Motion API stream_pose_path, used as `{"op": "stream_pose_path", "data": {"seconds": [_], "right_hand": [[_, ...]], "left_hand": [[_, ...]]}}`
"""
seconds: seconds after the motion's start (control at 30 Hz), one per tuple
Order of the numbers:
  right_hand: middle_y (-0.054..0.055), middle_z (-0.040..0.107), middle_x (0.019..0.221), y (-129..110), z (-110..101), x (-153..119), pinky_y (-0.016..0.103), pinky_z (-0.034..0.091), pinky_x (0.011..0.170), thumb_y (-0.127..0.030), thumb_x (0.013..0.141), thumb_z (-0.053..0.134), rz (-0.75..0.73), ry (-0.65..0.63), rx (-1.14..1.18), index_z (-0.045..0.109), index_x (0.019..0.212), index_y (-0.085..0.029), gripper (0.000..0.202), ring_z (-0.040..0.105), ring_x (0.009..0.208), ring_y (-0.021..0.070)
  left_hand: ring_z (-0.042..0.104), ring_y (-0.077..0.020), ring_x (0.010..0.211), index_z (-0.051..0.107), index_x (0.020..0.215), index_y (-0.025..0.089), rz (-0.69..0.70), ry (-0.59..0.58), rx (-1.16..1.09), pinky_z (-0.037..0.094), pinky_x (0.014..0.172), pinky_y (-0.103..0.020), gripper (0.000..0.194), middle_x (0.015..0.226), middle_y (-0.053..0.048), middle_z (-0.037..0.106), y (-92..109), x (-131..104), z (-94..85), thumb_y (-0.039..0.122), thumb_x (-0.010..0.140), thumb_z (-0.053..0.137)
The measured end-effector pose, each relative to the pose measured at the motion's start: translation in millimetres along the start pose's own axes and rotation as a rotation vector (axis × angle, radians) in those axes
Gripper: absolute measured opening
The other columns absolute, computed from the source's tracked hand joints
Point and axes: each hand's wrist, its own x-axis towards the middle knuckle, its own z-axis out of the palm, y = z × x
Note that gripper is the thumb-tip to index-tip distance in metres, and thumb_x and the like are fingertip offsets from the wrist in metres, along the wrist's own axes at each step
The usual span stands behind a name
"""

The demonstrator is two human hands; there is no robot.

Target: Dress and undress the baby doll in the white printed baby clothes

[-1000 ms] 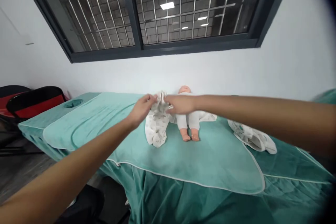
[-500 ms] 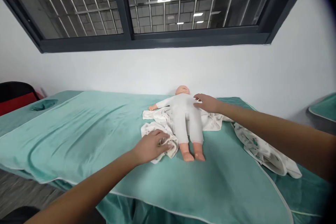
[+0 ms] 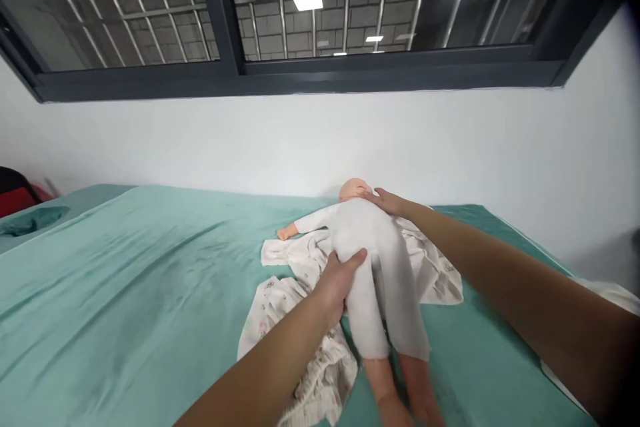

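A baby doll (image 3: 367,233) in a white suit lies on patterned white clothes (image 3: 287,300), its head toward the wall and its bare feet toward me. My left hand (image 3: 340,283) grips the doll's upper leg, thumb on top and the other fingers hidden beneath. By the doll's neck and shoulder, my right hand (image 3: 387,202) rests with its fingers partly in view. One doll arm stretches out to the left; the other is hidden behind my right hand and forearm.
A green cover (image 3: 150,293) spreads over the bed beneath the doll. Behind it rise a white wall (image 3: 200,140) and a dark-framed window with bars. A red and black item (image 3: 17,197) stands at the far left. More white cloth (image 3: 610,293) shows at the right edge.
My left hand has moved from the cloth onto the doll's leg. My right hand has shifted up toward the doll's neck. The view is closer, and the doll's legs angle more to the right.
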Motion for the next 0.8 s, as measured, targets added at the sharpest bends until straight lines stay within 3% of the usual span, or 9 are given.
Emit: {"op": "stream_pose_path", "data": {"seconds": [0.17,0.3,0.4,0.5,0.63,0.8], "right_hand": [[0.024,0.064,0.127,-27,0,-1,0.04,0.047,0.097,-0.082,0.079,0.046,-0.043,-0.1,0.054,0.057,0.131,-0.006,0.092,0.062,0.115,0.0347],[0.022,0.065,0.126,-61,0,-11,0.043,0.048,0.096,-0.079,0.08,0.048,-0.085,-0.154,0.089,0.059,0.13,-0.01,0.086,0.063,0.112,0.0345],[0.02,0.064,0.13,-97,12,-17,0.042,0.048,0.097,-0.074,0.082,0.05,-0.141,-0.186,0.111,0.063,0.126,-0.015,0.075,0.061,0.116,0.0359],[0.02,0.061,0.134,-135,37,-20,0.041,0.048,0.097,-0.07,0.085,0.05,-0.212,-0.214,0.127,0.064,0.125,-0.015,0.069,0.059,0.119,0.0362],[0.015,0.066,0.129,-178,83,-12,0.041,0.049,0.097,-0.066,0.084,0.055,-0.306,-0.262,0.136,0.062,0.127,-0.018,0.064,0.058,0.119,0.0348],[0.015,0.066,0.126,-216,138,16,0.041,0.046,0.1,-0.062,0.082,0.061,-0.391,-0.347,0.138,0.058,0.131,-0.017,0.066,0.054,0.124,0.0349]], "left_hand": [[0.073,-0.0288,0.084,0.049,0.133,0.027,0.014,-0.007,-0.05,0.059,0.064,-0.038,0.073,0.117,-0.016,0.068,16,0,-11.2,0.046,0.068,0.077],[0.072,-0.0287,0.087,0.057,0.125,0.026,0.018,-0.045,0.019,0.059,0.067,-0.037,0.065,0.112,-0.015,0.069,50,-20,-46.0,0.051,0.069,0.076],[0.071,-0.0266,0.091,0.061,0.116,0.024,-0.016,-0.015,0.092,0.058,0.07,-0.035,0.056,0.099,-0.011,0.071,76,-39,-86.4,0.054,0.071,0.073],[0.07,-0.0247,0.091,0.064,0.108,0.022,-0.019,0.021,0.166,0.058,0.073,-0.035,0.047,0.092,-0.007,0.071,91,-57,-133.7,0.054,0.075,0.069],[0.07,-0.0234,0.089,0.065,0.107,0.023,0.02,0.087,0.228,0.058,0.075,-0.035,0.046,0.092,-0.006,0.073,93,-68,-197.9,0.056,0.075,0.067],[0.07,-0.0267,0.088,0.068,0.097,0.02,-0.025,0.192,0.349,0.056,0.078,-0.039,0.049,0.085,-0.009,0.073,97,-66,-268.8,0.064,0.077,0.06]]}}
